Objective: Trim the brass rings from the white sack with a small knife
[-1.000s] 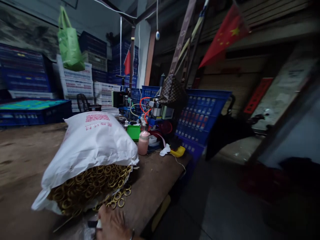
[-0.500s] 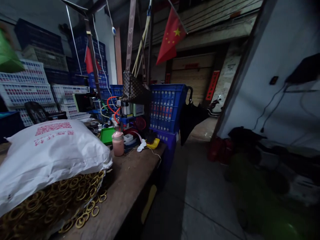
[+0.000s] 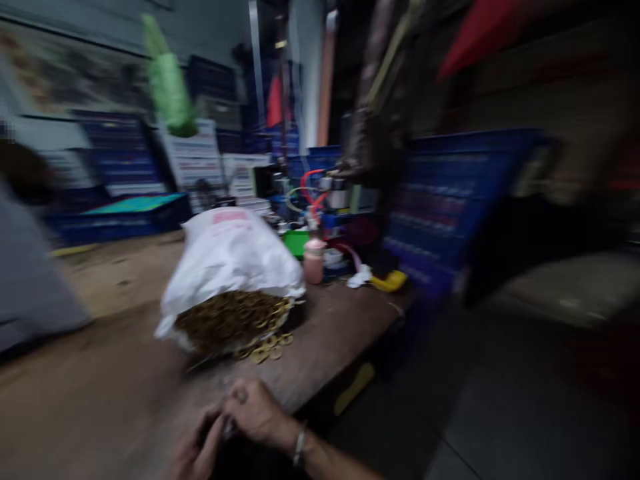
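My right hand [image 3: 260, 413], with a ring and a bracelet, is at the near edge of the wooden table, its fingers curled closed. Against its fingertips my left hand [image 3: 203, 443] is bent inward, thumb and fingers drawn together and smeared by motion. Between the two hands there may be something small, but I cannot make it out. Beyond them lies a white woven sack [image 3: 240, 257], tipped on its side with its mouth facing me. Brass-coloured rings [image 3: 230, 320] fill the mouth, and several loose ones [image 3: 267, 350] have spilled onto the table.
Behind the sack stand a pink bottle [image 3: 314, 261], a green tray [image 3: 296, 243] and a yellow curved object [image 3: 389, 281]. A blue crate [image 3: 440, 193] rises at the table's far right end. A green bag [image 3: 173, 97] hangs at the upper left. Floor [image 3: 480, 400] lies to the right.
The view has swung left and back, so the sack appears smaller and farther right. Both my hands have come into view at the bottom.
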The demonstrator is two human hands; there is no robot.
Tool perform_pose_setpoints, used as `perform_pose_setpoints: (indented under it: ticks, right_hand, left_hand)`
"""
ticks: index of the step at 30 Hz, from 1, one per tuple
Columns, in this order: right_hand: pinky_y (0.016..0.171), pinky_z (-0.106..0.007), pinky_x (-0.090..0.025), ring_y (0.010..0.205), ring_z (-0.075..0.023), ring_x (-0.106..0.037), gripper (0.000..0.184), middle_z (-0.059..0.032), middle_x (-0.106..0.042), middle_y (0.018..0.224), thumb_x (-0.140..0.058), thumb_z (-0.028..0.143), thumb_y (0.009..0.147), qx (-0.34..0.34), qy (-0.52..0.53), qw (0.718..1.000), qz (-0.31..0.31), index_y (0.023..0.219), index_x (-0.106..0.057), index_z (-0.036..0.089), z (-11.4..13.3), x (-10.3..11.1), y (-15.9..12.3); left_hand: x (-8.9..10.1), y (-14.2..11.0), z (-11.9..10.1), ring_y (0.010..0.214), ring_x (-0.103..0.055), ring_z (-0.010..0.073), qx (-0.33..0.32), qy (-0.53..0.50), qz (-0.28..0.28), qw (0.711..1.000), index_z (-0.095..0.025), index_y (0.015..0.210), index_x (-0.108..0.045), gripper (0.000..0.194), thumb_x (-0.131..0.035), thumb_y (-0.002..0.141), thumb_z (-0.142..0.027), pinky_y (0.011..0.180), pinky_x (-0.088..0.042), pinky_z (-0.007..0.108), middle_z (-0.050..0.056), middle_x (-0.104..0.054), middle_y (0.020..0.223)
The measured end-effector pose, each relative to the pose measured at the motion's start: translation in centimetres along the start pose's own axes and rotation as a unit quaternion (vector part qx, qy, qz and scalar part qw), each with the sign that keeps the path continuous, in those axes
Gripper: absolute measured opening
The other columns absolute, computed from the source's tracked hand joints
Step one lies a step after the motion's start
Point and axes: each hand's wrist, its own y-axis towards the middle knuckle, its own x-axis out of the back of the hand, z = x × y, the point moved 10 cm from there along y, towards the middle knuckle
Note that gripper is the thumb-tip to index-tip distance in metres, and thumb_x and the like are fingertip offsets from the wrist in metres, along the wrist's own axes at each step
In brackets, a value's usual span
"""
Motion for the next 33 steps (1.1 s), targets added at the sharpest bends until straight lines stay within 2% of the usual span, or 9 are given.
perform_pose_setpoints:
  ticks: [3, 6, 11, 16, 18, 21, 24, 26, 33]
  right_hand:
    - [0.052, -0.018, -0.034, 0.056, -0.0087, -0.043, 0.011, 0.0055, -0.046, 0.057, -0.046, 0.025, 0.073, 0.017, -0.002, 1.000, 0.022, 0.068, -0.053, 0.018, 0.3, -0.5, 0.8]
    - [0.053, -0.019, -0.033, 0.056, -0.0096, -0.042, 0.018, 0.0048, -0.045, 0.057, -0.044, 0.032, 0.075, 0.021, -0.013, 0.997, 0.067, 0.067, -0.050, 0.018, 0.2, -1.7, 1.3]
    - [0.050, -0.019, -0.031, 0.054, -0.0092, -0.039, 0.023, 0.0053, -0.043, 0.055, -0.047, 0.039, 0.075, 0.008, -0.003, 0.995, 0.096, 0.067, -0.049, 0.018, -0.3, -2.9, 1.3]
    - [0.047, -0.020, -0.030, 0.046, -0.0080, -0.035, 0.026, 0.0067, -0.042, 0.050, -0.044, 0.042, 0.076, -0.028, 0.027, 0.991, 0.128, 0.067, -0.048, 0.018, -1.6, -3.9, 1.8]
    - [0.048, -0.021, -0.032, 0.046, -0.0091, -0.038, 0.030, 0.0053, -0.045, 0.050, -0.039, 0.043, 0.079, -0.024, 0.009, 0.993, 0.116, 0.067, -0.049, 0.018, -1.7, -3.5, 2.0]
    - [0.054, -0.021, -0.034, 0.054, -0.0113, -0.046, 0.027, 0.0023, -0.050, 0.058, -0.036, 0.037, 0.082, 0.042, -0.089, 0.990, 0.105, 0.070, -0.051, 0.018, -0.3, -2.9, 1.7]
    - [0.058, -0.021, -0.034, 0.060, -0.0121, -0.050, 0.015, 0.0012, -0.055, 0.065, -0.038, 0.020, 0.077, 0.107, -0.205, 0.961, 0.152, 0.077, -0.053, 0.020, 0.9, -3.8, 0.6]
    - [0.061, -0.021, -0.034, 0.065, -0.0128, -0.053, 0.023, 0.0002, -0.059, 0.070, -0.038, 0.010, 0.070, 0.125, -0.261, 0.941, 0.175, 0.083, -0.054, 0.020, 1.1, -4.4, 0.1]
    - [0.061, -0.021, -0.032, 0.066, -0.0139, -0.054, 0.030, -0.0006, -0.060, 0.073, -0.035, 0.006, 0.065, 0.161, -0.315, 0.919, 0.172, 0.086, -0.051, 0.020, 1.1, -4.9, 0.0]
  left_hand:
    - [-0.9, -0.1, 1.6, 0.056, -0.054, 0.0128, 0.059, -0.123, 0.056, 0.989, -0.019, 0.066, -0.057, 0.037, -0.056, 0.067, -0.056, 0.053, -0.043, 0.022, -0.002, -0.058, 0.059]
    - [-2.7, -0.6, 4.2, 0.032, -0.031, 0.0049, 0.158, -0.231, 0.101, 0.955, -0.019, 0.067, -0.047, 0.038, -0.050, 0.072, -0.057, 0.033, -0.026, 0.017, -0.008, -0.043, 0.044]
    - [-3.4, -1.1, 5.6, 0.033, -0.032, 0.0031, 0.173, -0.355, 0.103, 0.913, -0.019, 0.075, -0.043, 0.035, -0.052, 0.074, -0.053, 0.032, -0.022, 0.014, -0.008, -0.047, 0.052]
    - [-3.0, -1.3, 5.8, 0.035, -0.031, 0.0025, 0.183, -0.389, 0.090, 0.899, -0.018, 0.070, -0.041, 0.033, -0.053, 0.075, -0.049, 0.033, -0.023, 0.014, -0.008, -0.043, 0.050]
    - [-2.8, -1.4, 5.9, 0.035, -0.031, 0.0026, 0.187, -0.391, 0.083, 0.897, -0.019, 0.071, -0.042, 0.033, -0.053, 0.075, -0.049, 0.033, -0.024, 0.014, -0.008, -0.044, 0.051]
    - [-2.3, -1.4, 6.3, 0.036, -0.034, 0.0028, 0.190, -0.376, 0.069, 0.904, -0.019, 0.073, -0.041, 0.033, -0.053, 0.074, -0.050, 0.033, -0.025, 0.014, -0.007, -0.048, 0.055]
    - [-1.9, -1.2, 6.6, 0.037, -0.036, 0.0029, 0.185, -0.357, 0.062, 0.913, -0.019, 0.075, -0.041, 0.032, -0.053, 0.075, -0.049, 0.034, -0.026, 0.014, -0.007, -0.048, 0.056]
    - [-1.8, -1.1, 6.8, 0.038, -0.037, 0.0031, 0.183, -0.343, 0.057, 0.920, -0.019, 0.075, -0.041, 0.033, -0.053, 0.075, -0.050, 0.034, -0.026, 0.014, -0.006, -0.048, 0.056]
    - [-1.4, -1.0, 7.1, 0.038, -0.036, 0.0038, 0.165, -0.293, 0.048, 0.940, -0.019, 0.071, -0.040, 0.035, -0.049, 0.075, -0.052, 0.035, -0.027, 0.015, -0.006, -0.047, 0.056]
